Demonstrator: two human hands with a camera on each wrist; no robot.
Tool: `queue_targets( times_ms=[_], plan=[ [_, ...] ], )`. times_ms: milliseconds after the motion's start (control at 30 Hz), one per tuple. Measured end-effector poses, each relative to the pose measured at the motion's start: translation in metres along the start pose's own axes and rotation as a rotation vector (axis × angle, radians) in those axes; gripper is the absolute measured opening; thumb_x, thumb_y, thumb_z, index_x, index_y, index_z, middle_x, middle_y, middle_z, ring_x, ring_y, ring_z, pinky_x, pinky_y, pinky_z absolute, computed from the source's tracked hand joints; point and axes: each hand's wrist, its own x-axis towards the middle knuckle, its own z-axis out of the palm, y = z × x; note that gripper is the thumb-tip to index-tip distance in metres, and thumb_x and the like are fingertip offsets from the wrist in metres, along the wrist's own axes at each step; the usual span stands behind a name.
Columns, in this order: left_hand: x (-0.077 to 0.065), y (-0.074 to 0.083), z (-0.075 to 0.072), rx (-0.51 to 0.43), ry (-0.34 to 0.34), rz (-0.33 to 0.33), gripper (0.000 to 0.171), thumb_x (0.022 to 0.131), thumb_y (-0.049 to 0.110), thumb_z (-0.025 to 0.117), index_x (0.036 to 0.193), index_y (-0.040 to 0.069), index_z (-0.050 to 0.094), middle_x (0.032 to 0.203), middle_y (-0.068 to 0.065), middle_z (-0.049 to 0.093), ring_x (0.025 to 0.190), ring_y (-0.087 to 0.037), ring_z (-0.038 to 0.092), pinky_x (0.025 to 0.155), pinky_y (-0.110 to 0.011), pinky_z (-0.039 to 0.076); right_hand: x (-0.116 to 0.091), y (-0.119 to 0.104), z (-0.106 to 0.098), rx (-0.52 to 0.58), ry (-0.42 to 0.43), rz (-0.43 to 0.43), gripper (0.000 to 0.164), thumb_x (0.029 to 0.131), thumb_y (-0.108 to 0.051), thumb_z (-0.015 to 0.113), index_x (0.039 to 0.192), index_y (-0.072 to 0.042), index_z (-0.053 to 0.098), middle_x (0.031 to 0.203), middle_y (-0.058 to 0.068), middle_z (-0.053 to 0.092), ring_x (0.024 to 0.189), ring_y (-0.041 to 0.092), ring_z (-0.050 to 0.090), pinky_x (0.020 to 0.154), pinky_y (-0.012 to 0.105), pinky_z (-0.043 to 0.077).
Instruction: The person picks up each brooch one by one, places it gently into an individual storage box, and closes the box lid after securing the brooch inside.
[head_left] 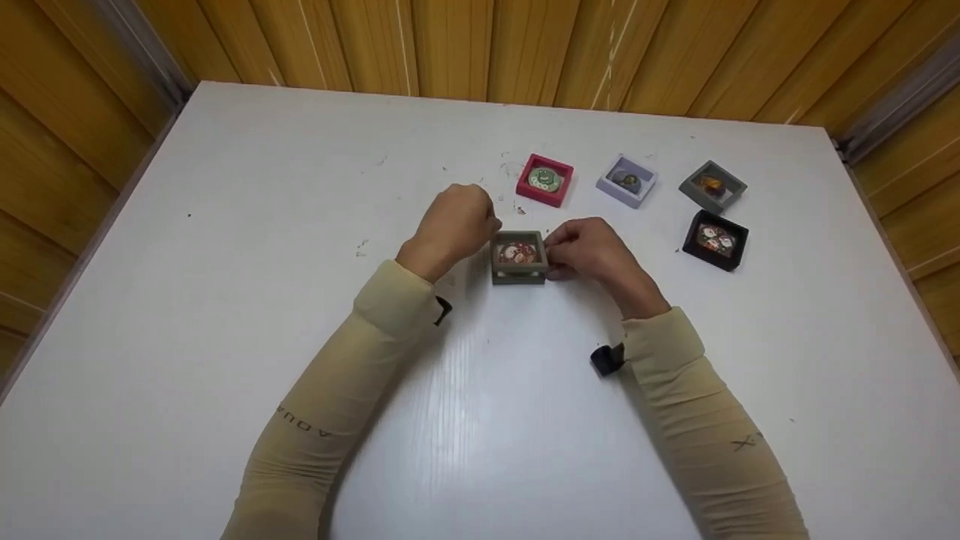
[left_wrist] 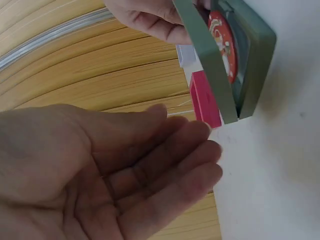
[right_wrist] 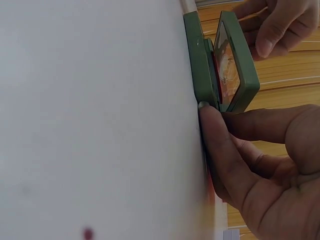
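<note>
A small dark green hinged display box [head_left: 518,276] sits on the white table with its windowed lid [right_wrist: 239,65] raised part way. Inside lies a round red badge [left_wrist: 223,46] with a pale printed picture. My right hand [head_left: 592,251] pinches the box's right side between thumb and fingers, the thumb at a lower corner in the right wrist view. On the other side is my left hand [head_left: 459,221], beside the box's back left corner. Its fingers [left_wrist: 185,165] are loosely bent and hold nothing; in the left wrist view a gap separates them from the box.
Behind the box lie a red display box [head_left: 545,180] with a green badge and a lilac one [head_left: 627,181]. Farther right are a grey box [head_left: 713,186] and a black box [head_left: 715,241]. A wooden panel wall [head_left: 450,45] borders the white table [head_left: 187,300].
</note>
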Motion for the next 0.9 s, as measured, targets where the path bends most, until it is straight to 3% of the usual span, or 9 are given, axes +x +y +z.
queue_targets(
  times_ms=[167, 267, 533, 900],
  plan=[
    [0.005, -0.011, 0.006, -0.129, -0.116, -0.123, 0.027, 0.109, 0.013, 0.061, 0.116, -0.007, 0.076, 0.101, -0.017, 0.076, 0.077, -0.019, 0.063, 0.066, -0.028, 0.05, 0.0, 0.002, 0.0, 0.002, -0.005, -0.003, 0.022, 0.103, -0.005, 0.065, 0.121, 0.005, 0.07, 0.121, 0.018, 0.067, 0.087, 0.017, 0.071, 0.08, 0.027, 0.061],
    [0.007, -0.015, 0.007, -0.206, -0.154, -0.168, 0.025, 0.109, 0.013, 0.061, 0.111, -0.007, 0.076, 0.091, -0.016, 0.075, 0.073, -0.02, 0.066, 0.063, -0.027, 0.051, 0.0, 0.001, 0.001, 0.001, -0.002, -0.012, 0.022, 0.102, -0.005, 0.066, 0.12, 0.005, 0.071, 0.119, 0.017, 0.067, 0.086, 0.016, 0.071, 0.079, 0.027, 0.061],
    [0.008, -0.015, 0.011, -0.275, -0.176, -0.178, 0.024, 0.111, 0.01, 0.055, 0.112, -0.006, 0.073, 0.091, -0.015, 0.075, 0.075, -0.022, 0.071, 0.07, -0.032, 0.059, -0.001, 0.0, 0.0, -0.019, 0.014, -0.012, 0.021, 0.102, -0.006, 0.067, 0.119, 0.005, 0.071, 0.118, 0.016, 0.067, 0.086, 0.017, 0.07, 0.078, 0.026, 0.061],
    [0.01, -0.013, 0.018, -0.325, -0.141, -0.22, 0.026, 0.11, 0.007, 0.05, 0.117, -0.008, 0.07, 0.09, -0.013, 0.072, 0.07, -0.018, 0.068, 0.066, -0.028, 0.056, 0.0, -0.001, 0.0, 0.02, 0.003, 0.013, 0.019, 0.103, -0.004, 0.066, 0.118, 0.006, 0.069, 0.12, 0.018, 0.065, 0.089, 0.018, 0.07, 0.08, 0.028, 0.061]
  ],
)
